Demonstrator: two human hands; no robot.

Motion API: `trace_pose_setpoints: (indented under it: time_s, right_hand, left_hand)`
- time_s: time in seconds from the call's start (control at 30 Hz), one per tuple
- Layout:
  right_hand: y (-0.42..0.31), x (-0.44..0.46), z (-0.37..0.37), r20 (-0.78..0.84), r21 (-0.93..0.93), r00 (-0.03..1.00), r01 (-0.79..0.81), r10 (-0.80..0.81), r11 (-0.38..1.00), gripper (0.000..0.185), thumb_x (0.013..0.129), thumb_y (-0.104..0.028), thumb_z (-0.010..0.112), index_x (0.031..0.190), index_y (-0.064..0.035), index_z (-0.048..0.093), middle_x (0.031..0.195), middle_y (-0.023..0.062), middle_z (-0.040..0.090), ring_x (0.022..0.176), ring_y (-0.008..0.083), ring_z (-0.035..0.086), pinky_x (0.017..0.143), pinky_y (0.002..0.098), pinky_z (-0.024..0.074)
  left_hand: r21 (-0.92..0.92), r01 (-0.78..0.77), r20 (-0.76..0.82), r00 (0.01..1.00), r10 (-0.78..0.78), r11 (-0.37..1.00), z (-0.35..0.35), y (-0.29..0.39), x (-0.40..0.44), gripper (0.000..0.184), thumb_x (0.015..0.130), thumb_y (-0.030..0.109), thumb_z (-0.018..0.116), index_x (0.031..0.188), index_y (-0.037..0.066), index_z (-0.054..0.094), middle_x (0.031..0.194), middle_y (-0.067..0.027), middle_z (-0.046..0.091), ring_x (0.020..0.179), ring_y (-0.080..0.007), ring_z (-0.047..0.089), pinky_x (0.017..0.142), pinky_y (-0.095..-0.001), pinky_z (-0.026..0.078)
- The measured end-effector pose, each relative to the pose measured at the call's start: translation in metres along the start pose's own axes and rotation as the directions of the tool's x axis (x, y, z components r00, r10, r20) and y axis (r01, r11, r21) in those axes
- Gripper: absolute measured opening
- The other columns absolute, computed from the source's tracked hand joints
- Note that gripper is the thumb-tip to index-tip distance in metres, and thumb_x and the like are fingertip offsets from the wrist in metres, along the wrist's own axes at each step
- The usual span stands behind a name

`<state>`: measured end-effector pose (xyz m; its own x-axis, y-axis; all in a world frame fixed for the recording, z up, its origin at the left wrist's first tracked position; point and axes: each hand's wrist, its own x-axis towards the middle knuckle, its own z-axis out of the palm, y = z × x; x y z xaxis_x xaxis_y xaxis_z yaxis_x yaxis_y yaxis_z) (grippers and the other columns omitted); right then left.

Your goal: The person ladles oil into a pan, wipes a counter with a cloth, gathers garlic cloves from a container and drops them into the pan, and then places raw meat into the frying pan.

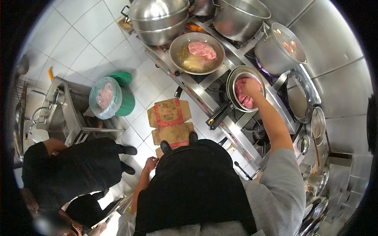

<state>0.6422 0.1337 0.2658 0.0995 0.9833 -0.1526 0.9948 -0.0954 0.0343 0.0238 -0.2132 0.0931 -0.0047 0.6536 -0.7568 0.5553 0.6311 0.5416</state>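
My right hand [250,87] reaches down into a round metal bowl [263,100], its fingers closed on raw meat [242,98]. The bowl rests on a black-handled pan [227,88] over the stove. Beside it on the stove, a frying pan [174,52] holds a slab of raw meat [202,50] in yellowish oil. My left hand [150,163] hangs low by the black apron [193,188], away from the stove; its fingers are too small and partly hidden to read.
Large pots [240,17] and a lidded steamer [157,23] stand along the stove's back. Flattened cardboard [169,114] lies on the tiled floor near my feet. A lined green bin [126,103] and a co-worker in black [78,169] are at left.
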Motion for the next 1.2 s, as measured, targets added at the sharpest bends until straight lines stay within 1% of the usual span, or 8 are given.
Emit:
trace_pose_setpoints:
  time_s: [0.17, 0.2, 0.3, 0.47, 0.77, 0.97, 1.13, 1.2]
  right_hand:
    - [-0.007, -0.043, -0.070, 0.020, 0.065, 0.998, -0.068, 0.067, 0.996, 0.032, 0.075, -0.027, 0.060, 0.091, -0.0008, 0.068, 0.097, 0.0223, 0.066, 0.092, 0.0357, 0.064, 0.080, 0.0447, 0.0515]
    - [0.000, -0.042, -0.066, 0.002, 0.050, 0.999, -0.050, 0.050, 0.998, 0.032, 0.075, -0.028, 0.060, 0.090, -0.0005, 0.068, 0.095, 0.0224, 0.066, 0.090, 0.0365, 0.065, 0.079, 0.0447, 0.0518]
    - [0.032, -0.035, -0.057, -0.090, 0.052, 0.996, 0.013, -0.009, 0.999, 0.031, 0.073, -0.027, 0.059, 0.086, 0.0001, 0.068, 0.087, 0.0240, 0.065, 0.084, 0.0390, 0.064, 0.075, 0.0451, 0.0519]
    - [0.036, -0.035, -0.101, -0.248, 0.201, 0.968, 0.096, -0.044, 0.975, 0.029, 0.069, -0.028, 0.062, 0.072, 0.0001, 0.064, 0.071, 0.0251, 0.061, 0.070, 0.0405, 0.062, 0.067, 0.0448, 0.0494]
    - [0.021, -0.057, -0.196, -0.222, 0.273, 0.975, 0.056, 0.006, 0.960, 0.033, 0.068, -0.033, 0.065, 0.073, -0.0012, 0.062, 0.075, 0.0244, 0.062, 0.077, 0.0406, 0.061, 0.072, 0.0444, 0.0483]
    - [-0.001, -0.033, -0.244, -0.272, 0.264, 0.958, 0.165, -0.091, 0.950, 0.030, 0.067, -0.031, 0.063, 0.070, -0.0006, 0.062, 0.072, 0.0218, 0.062, 0.074, 0.0381, 0.062, 0.069, 0.0426, 0.0484]
    - [-0.061, 0.000, -0.260, -0.211, 0.201, 0.957, 0.244, -0.201, 0.949, 0.033, 0.066, -0.034, 0.063, 0.070, -0.0012, 0.063, 0.075, 0.0224, 0.063, 0.077, 0.0387, 0.062, 0.071, 0.0432, 0.0489]
    - [-0.083, 0.030, -0.242, -0.232, 0.210, 0.942, 0.292, -0.243, 0.933, 0.034, 0.065, -0.035, 0.062, 0.072, -0.0021, 0.065, 0.078, 0.0227, 0.064, 0.079, 0.0390, 0.063, 0.072, 0.0431, 0.0495]
  left_hand:
    - [-0.205, -0.150, -0.011, 0.988, 0.151, 0.967, 0.018, -0.085, 0.048, 0.027, 0.089, 0.024, 0.061, 0.093, -0.003, 0.065, 0.061, -0.0104, 0.060, 0.051, -0.0185, 0.058, 0.044, -0.0319, 0.046]
    - [0.172, -0.169, -0.006, 0.985, 0.173, 0.970, 0.004, -0.036, 0.019, 0.028, 0.089, 0.024, 0.061, 0.096, -0.003, 0.063, 0.064, -0.0112, 0.062, 0.052, -0.0193, 0.059, 0.044, -0.0332, 0.047]
    - [-0.076, -0.002, 0.049, 0.999, 0.006, 0.997, -0.007, -0.005, 0.002, 0.030, 0.089, 0.026, 0.060, 0.099, -0.002, 0.059, 0.066, -0.0107, 0.063, 0.053, -0.0202, 0.061, 0.044, -0.0342, 0.049]
    - [0.100, -0.111, 0.077, 0.992, 0.103, 0.989, -0.022, 0.009, 0.008, 0.032, 0.090, 0.029, 0.059, 0.098, -0.001, 0.056, 0.075, -0.0121, 0.065, 0.057, -0.0197, 0.061, 0.047, -0.0340, 0.051]
    - [-0.356, 0.035, 0.089, 0.996, -0.003, 0.934, -0.008, 0.058, 0.036, 0.035, 0.090, 0.029, 0.057, 0.102, -0.004, 0.058, 0.076, -0.0115, 0.064, 0.055, -0.0179, 0.059, 0.047, -0.0299, 0.049]
    - [-0.062, -0.215, -0.135, 0.969, 0.206, 0.975, 0.005, -0.006, 0.080, 0.030, 0.088, 0.024, 0.058, 0.094, -0.005, 0.063, 0.068, -0.0125, 0.064, 0.056, -0.0198, 0.062, 0.047, -0.0299, 0.048]
    - [-0.346, 0.097, 0.014, 0.995, -0.098, 0.933, -0.008, -0.003, 0.034, 0.029, 0.091, 0.030, 0.056, 0.091, 0.001, 0.060, 0.074, -0.0121, 0.063, 0.055, -0.0214, 0.060, 0.043, -0.0364, 0.050]
    - [-0.583, 0.359, 0.251, 0.933, -0.260, 0.729, -0.004, -0.049, 0.053, 0.015, 0.089, 0.025, 0.059, 0.089, 0.010, 0.057, 0.063, -0.0054, 0.050, 0.049, -0.0160, 0.048, 0.038, -0.0301, 0.036]
